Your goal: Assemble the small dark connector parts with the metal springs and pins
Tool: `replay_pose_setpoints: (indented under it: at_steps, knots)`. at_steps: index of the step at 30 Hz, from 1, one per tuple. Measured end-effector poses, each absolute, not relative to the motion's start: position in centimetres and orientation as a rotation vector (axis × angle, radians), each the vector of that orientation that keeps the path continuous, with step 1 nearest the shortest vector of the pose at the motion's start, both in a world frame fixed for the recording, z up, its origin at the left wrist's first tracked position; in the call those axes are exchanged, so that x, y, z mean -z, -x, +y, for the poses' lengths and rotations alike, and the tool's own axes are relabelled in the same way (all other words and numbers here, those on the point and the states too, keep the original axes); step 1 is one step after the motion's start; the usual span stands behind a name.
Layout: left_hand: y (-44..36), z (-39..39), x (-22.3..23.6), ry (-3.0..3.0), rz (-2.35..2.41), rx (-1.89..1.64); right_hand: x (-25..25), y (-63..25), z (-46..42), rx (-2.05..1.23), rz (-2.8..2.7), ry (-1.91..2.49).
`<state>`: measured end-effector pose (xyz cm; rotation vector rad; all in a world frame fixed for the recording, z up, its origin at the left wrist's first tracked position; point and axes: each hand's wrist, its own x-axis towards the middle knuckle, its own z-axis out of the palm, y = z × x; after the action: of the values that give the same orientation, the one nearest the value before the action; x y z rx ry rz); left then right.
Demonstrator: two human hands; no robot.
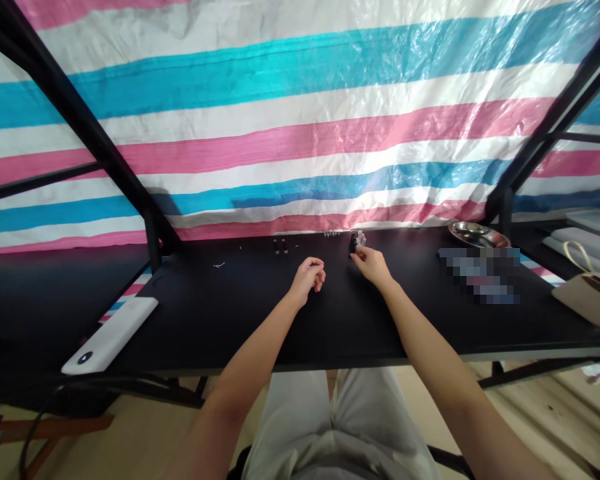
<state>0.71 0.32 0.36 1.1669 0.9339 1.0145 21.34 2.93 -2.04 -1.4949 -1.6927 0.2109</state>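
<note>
My left hand (310, 279) hovers over the middle of the black table, its fingers curled together; whatever may be between them is too small to tell. Farther right, my right hand (373, 265) has thumb and fingers pinched beside a small cluster of black pieces (353, 241). Clear or whitish small parts (361, 238) lie right behind those fingers, partly covered by them. Left of the cluster, several thin metal pieces (331, 234) stand in a row near the back edge. Two small dark parts with shiny ends (281, 247) lie beyond my left hand.
A white oblong device (111, 335) lies at the table's left edge. To the right are a round metal dish (479, 235), a blurred-out flat item (480, 275) and a beige bag (587, 300). A striped plastic sheet (300, 127) hangs behind the black table (195, 327).
</note>
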Motion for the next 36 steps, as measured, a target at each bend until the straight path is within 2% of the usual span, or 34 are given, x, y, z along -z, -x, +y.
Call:
replay_pose_setpoints:
  at_steps: [29,36]
  knots:
    - [-0.8,0.4,-0.4,-1.188,0.997,-0.975,3.6,-22.9,4.4,-0.24,-1.712,1.813]
    - [-0.8,0.4,-0.2,-1.195,0.989,-0.968,3.5,-23.4,4.4,-0.226,-1.57,1.891]
